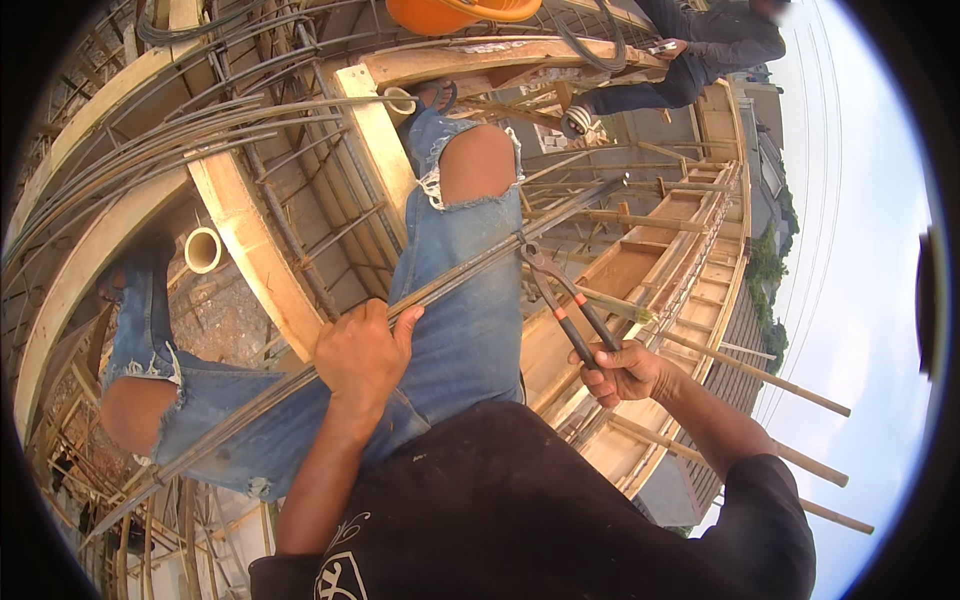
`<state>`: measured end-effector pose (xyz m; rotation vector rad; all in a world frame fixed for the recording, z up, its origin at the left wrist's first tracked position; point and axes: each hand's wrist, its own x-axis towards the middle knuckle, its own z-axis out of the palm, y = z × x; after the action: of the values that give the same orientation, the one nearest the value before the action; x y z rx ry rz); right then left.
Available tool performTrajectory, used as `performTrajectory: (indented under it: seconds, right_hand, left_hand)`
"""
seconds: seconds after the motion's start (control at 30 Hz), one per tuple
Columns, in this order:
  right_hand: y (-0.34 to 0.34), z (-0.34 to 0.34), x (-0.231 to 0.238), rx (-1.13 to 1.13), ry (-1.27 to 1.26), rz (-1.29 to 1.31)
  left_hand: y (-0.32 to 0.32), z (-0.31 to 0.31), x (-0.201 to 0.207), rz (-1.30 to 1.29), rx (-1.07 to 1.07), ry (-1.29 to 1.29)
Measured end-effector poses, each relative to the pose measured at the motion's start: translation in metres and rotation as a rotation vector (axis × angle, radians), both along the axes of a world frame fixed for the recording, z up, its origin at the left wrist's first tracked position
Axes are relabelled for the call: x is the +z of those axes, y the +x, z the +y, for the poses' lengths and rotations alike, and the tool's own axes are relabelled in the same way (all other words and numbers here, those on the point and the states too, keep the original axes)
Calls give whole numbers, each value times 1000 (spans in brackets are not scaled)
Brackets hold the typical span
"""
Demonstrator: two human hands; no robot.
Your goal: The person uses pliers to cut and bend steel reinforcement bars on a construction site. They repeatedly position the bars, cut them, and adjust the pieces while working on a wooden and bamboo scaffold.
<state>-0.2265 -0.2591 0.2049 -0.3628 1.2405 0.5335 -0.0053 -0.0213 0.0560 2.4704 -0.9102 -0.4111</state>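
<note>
My left hand (362, 350) is wrapped round a bundle of long thin steel rods (460, 272) that lies slantwise across my jeans. The rods run from the lower left up past my knee to the upper right. In my right hand (620, 372) are end-cutting pincers (562, 300) with dark handles and orange bands, gripped near the handle ends. Their jaws (528, 252) are at the rods beyond my thigh, next to a tie around the bundle. Whether the jaws bite on the tie I cannot make out.
Timber formwork beams (255, 250) and rebar (220, 130) surround my legs. A cut pipe end (203, 250) stands between beams. An orange bucket (450, 12) sits at the top edge. A co-worker (700, 60) is on the formwork at upper right. Wooden poles (760, 375) jut out to the right.
</note>
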Motion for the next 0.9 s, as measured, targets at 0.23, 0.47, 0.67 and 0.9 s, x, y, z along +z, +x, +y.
performTrajectory:
  seconds: [0.23,0.47,0.67,0.9]
  right_hand:
    - [66,-31,41,1001,-540,144]
    - [100,-9,63,2109,-1558,109]
    - [73,-10,50,2408,-1628,111]
    - [51,-45,41,517,-299,136]
  left_hand:
    - [7,-8,3,37,16,65]
    - [15,-14,16,212,-5,184]
    - [14,-12,14,238,-2,185]
    - [8,-4,9,138,-9,77]
